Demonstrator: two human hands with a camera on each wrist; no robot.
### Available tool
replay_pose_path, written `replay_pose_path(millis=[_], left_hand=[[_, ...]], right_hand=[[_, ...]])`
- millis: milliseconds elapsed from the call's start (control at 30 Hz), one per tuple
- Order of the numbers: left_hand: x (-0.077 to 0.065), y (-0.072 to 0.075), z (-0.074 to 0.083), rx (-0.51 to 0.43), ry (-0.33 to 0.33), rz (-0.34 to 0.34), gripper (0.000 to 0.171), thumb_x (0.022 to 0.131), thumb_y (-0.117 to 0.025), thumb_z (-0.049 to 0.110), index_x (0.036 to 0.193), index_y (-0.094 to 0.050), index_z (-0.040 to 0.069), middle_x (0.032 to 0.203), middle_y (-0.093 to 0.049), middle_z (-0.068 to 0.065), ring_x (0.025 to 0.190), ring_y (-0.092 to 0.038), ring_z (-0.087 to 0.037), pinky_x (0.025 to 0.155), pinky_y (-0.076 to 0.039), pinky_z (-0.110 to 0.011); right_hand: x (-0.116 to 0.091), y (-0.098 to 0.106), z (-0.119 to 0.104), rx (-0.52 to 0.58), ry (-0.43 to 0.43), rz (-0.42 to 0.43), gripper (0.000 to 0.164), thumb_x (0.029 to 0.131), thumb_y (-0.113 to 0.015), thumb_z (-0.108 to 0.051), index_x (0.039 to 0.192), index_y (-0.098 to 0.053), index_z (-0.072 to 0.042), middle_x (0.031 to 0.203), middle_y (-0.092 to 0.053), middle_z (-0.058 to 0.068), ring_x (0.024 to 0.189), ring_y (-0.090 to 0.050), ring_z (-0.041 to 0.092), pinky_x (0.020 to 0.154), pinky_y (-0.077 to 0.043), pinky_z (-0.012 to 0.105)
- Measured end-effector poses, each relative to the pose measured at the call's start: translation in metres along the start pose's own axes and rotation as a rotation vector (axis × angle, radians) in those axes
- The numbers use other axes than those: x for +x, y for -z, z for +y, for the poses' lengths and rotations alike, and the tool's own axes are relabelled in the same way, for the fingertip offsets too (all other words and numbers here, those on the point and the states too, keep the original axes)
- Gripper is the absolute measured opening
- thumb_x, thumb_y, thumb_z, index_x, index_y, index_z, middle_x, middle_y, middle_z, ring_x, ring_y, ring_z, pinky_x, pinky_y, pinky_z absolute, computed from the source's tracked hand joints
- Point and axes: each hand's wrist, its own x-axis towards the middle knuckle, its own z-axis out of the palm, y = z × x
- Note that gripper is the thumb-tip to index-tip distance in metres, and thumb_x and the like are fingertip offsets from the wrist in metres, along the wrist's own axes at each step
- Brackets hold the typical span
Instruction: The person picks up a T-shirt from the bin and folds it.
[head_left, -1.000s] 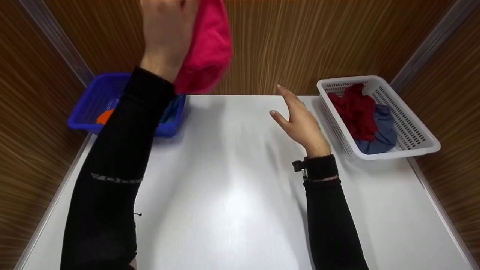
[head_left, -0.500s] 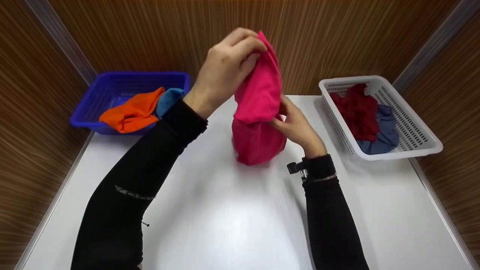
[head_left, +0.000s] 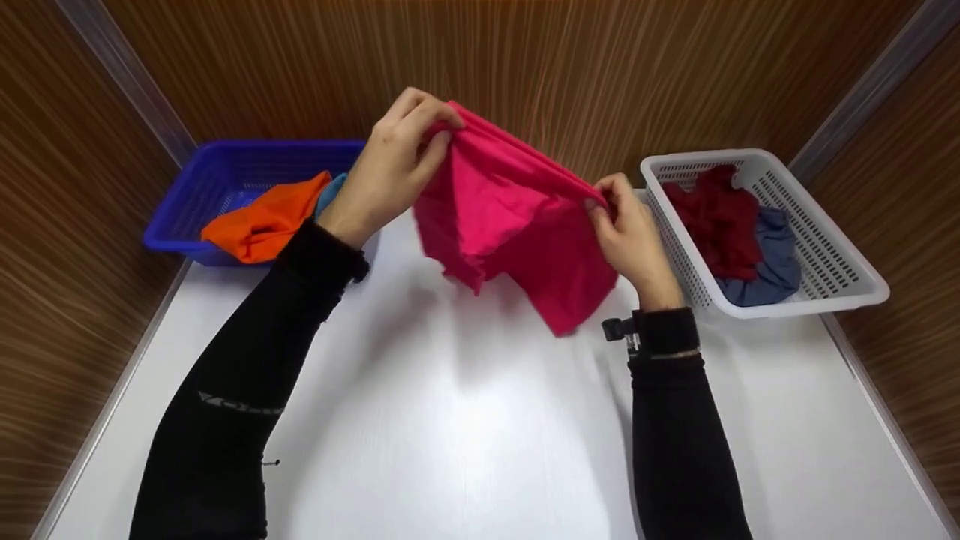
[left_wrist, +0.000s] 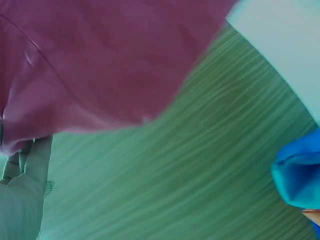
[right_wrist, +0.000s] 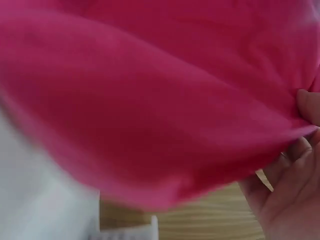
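A bright pink cloth hangs in the air between both hands, its top edge stretched and slanting down to the right. My left hand pinches its upper left corner between thumb and fingers. At the other end, my right hand pinches the edge lower down. Loose folds dangle above the white table. The cloth covers much of the left wrist view, with the left hand at the lower left. In the right wrist view the right hand grips the cloth's edge.
On the left stands a blue basket with an orange cloth and a blue cloth in it. A white basket on the right holds a dark red cloth and a grey-blue cloth. Wood-grain walls enclose the table.
The left hand has brought the pink cloth from the upper left down to the middle. The right hand has taken hold of its edge, and the cloth has been spread sideways between the hands.
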Motion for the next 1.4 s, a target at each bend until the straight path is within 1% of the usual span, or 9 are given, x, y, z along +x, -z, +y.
replay_pose_path(millis=[200,333,500,633,867,1067,1200,1300,1400], left_hand=[[-0.025,0.007,-0.02,0.068,0.065,-0.054,0.021,0.11,-0.053,0.017,0.123,-0.069,0.019,0.125,-0.058,-0.002,0.118,-0.061,-0.01,0.101,-0.053,-0.027],[-0.045,0.002,-0.031,0.136,0.065,-0.141,0.021,0.11,-0.054,0.016,0.124,-0.069,0.018,0.123,-0.059,-0.003,0.114,-0.063,-0.014,0.097,-0.056,-0.029],[-0.071,-0.016,-0.042,0.23,0.021,-0.202,0.019,0.109,-0.055,0.012,0.12,-0.069,0.017,0.119,-0.061,-0.005,0.111,-0.065,-0.02,0.096,-0.058,-0.032],[-0.094,-0.033,-0.05,0.341,-0.048,-0.251,0.022,0.107,-0.056,0.003,0.119,-0.068,0.017,0.117,-0.061,-0.007,0.108,-0.063,-0.026,0.095,-0.059,-0.036],[-0.131,-0.053,-0.063,0.444,-0.098,-0.458,0.031,0.103,-0.06,0.001,0.125,-0.069,0.021,0.124,-0.064,-0.007,0.108,-0.066,-0.028,0.089,-0.062,-0.042],[-0.15,-0.059,-0.061,0.494,-0.09,-0.644,0.034,0.106,-0.064,0.026,0.14,-0.062,0.028,0.108,-0.076,-0.001,0.094,-0.075,-0.024,0.076,-0.064,-0.042],[-0.146,-0.064,-0.056,0.528,-0.054,-0.604,0.048,0.108,-0.056,0.044,0.153,-0.051,0.026,0.096,-0.08,-0.005,0.084,-0.077,-0.027,0.076,-0.063,-0.045],[-0.139,-0.069,-0.051,0.506,0.038,-0.572,0.049,0.109,-0.052,0.049,0.15,-0.054,0.022,0.109,-0.081,-0.008,0.096,-0.077,-0.031,0.084,-0.063,-0.05],[-0.135,-0.076,-0.046,0.434,0.111,-0.589,0.046,0.108,-0.055,0.046,0.146,-0.058,0.019,0.122,-0.079,-0.008,0.108,-0.077,-0.03,0.092,-0.063,-0.051]], right_hand=[[0.0,0.018,0.002,-0.246,0.023,0.028,0.037,0.108,-0.051,-0.049,0.121,-0.056,-0.015,0.093,-0.068,0.012,0.085,-0.059,0.029,0.078,-0.045,0.048],[0.0,0.03,0.004,-0.4,0.071,-0.015,0.041,0.107,-0.05,-0.054,0.121,-0.057,-0.017,0.091,-0.07,0.013,0.079,-0.059,0.032,0.073,-0.047,0.05],[-0.007,0.034,0.008,-0.576,0.193,-0.069,0.034,0.104,-0.06,-0.05,0.113,-0.06,-0.017,0.085,-0.072,0.01,0.071,-0.063,0.028,0.064,-0.049,0.045],[-0.019,0.026,0.022,-0.647,0.361,-0.095,0.026,0.1,-0.073,-0.038,0.11,-0.062,-0.017,0.09,-0.072,0.007,0.082,-0.069,0.029,0.068,-0.054,0.046],[-0.048,0.006,0.05,-0.715,0.564,-0.279,0.02,0.096,-0.078,-0.023,0.111,-0.066,-0.017,0.104,-0.069,0.006,0.099,-0.065,0.03,0.081,-0.052,0.045],[-0.066,0.001,0.054,-0.675,0.436,-0.584,0.043,0.098,-0.067,-0.059,0.12,-0.067,-0.022,0.116,-0.075,0.002,0.115,-0.071,0.026,0.097,-0.055,0.054],[-0.055,0.004,0.049,-0.636,0.308,-0.55,0.042,0.101,-0.06,-0.062,0.118,-0.067,-0.024,0.105,-0.076,0.0,0.102,-0.073,0.024,0.091,-0.055,0.052],[-0.043,0.002,0.049,-0.639,0.242,-0.477,0.03,0.102,-0.066,-0.047,0.119,-0.066,-0.021,0.106,-0.075,0.003,0.1,-0.074,0.027,0.085,-0.058,0.054],[-0.036,-0.004,0.053,-0.654,0.171,-0.522,0.043,0.097,-0.076,-0.038,0.134,-0.061,-0.02,0.125,-0.073,0.01,0.115,-0.072,0.034,0.088,-0.06,0.061]])
